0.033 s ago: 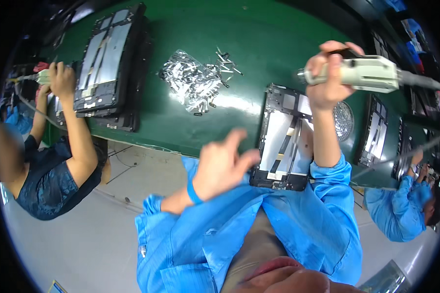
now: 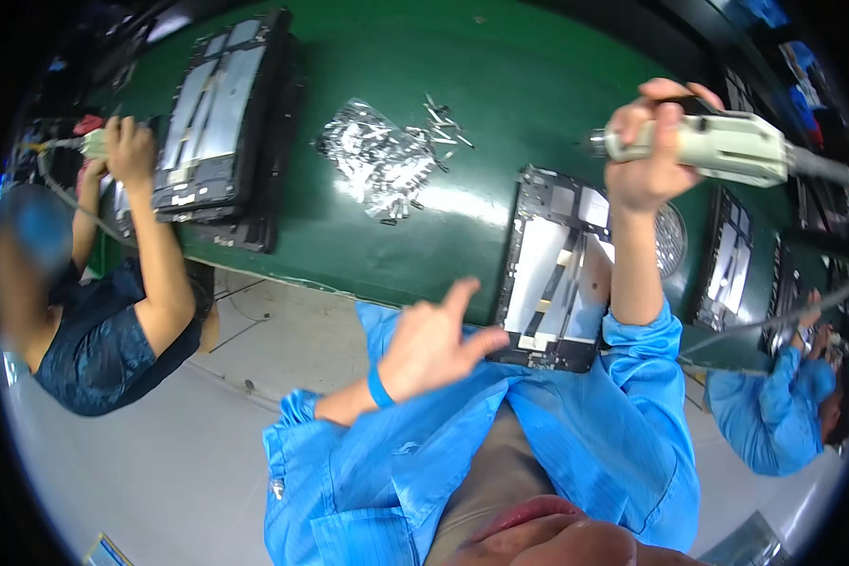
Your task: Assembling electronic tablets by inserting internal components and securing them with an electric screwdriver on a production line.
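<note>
My right hand (image 2: pixel 656 151) grips a pale electric screwdriver (image 2: pixel 736 146), raised above the bench and pointing left. A cable runs from its rear end to the right. Beneath and left of that forearm lies a tablet-like device housing (image 2: pixel 549 283), black-framed with silver panels and dark strips showing, at the near edge of the bench. My left hand (image 2: pixel 434 349) is at the housing's lower left corner. Its index finger and thumb are stretched apart, with nothing between them. The thumb tip overlaps the housing's edge; whether it touches, I cannot make out. A blue band circles that wrist.
On the green bench (image 2: pixel 387 57) lies a clear bag (image 2: pixel 373 160) of small metallic parts, several loose beside it. Similar housings (image 2: pixel 212 123) are stacked left; another housing (image 2: pixel 726 255) lies right. A round dish (image 2: pixel 670 241) sits behind my right forearm. Co-workers sit at both sides.
The bench scene has shifted slightly right in the view. My right hand with the screwdriver sits a little farther right. My left hand is slightly lower, its index finger and thumb still apart.
</note>
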Demonstrator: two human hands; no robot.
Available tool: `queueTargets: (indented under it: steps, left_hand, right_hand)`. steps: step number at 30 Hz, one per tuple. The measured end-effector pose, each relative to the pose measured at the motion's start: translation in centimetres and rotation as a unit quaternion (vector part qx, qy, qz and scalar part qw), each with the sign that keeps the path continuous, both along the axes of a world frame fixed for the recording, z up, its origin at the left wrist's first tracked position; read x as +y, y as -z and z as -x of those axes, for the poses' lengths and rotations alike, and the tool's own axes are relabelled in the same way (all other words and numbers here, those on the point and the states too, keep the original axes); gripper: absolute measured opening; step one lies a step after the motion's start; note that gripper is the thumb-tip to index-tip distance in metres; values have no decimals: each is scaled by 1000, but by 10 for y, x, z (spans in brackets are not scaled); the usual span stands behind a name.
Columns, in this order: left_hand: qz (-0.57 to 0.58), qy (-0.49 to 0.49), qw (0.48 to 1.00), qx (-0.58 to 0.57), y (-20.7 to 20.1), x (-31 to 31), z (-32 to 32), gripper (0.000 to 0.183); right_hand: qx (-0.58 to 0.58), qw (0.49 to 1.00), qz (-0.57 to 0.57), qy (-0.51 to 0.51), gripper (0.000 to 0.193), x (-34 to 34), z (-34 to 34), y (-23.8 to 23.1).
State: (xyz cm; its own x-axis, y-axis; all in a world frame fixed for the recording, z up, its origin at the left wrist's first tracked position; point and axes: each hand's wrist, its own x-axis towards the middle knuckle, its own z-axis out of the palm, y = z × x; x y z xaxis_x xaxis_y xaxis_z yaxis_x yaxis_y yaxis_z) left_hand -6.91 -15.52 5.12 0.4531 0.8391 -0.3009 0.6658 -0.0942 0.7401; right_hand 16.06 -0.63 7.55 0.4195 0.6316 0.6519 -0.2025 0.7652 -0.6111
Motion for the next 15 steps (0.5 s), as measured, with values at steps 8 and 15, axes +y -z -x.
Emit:
queueTargets:
  steps: [8, 15]
  left_hand:
    - [271, -201, 850, -405, 43, -63, -36, 70]
    - [54, -247, 864, -436, -9, -14, 44, 57]
  right_hand:
    - [79, 996, -45, -11, 20, -10, -35, -47]
    - [105, 987, -42, 114, 17, -25, -80, -70]
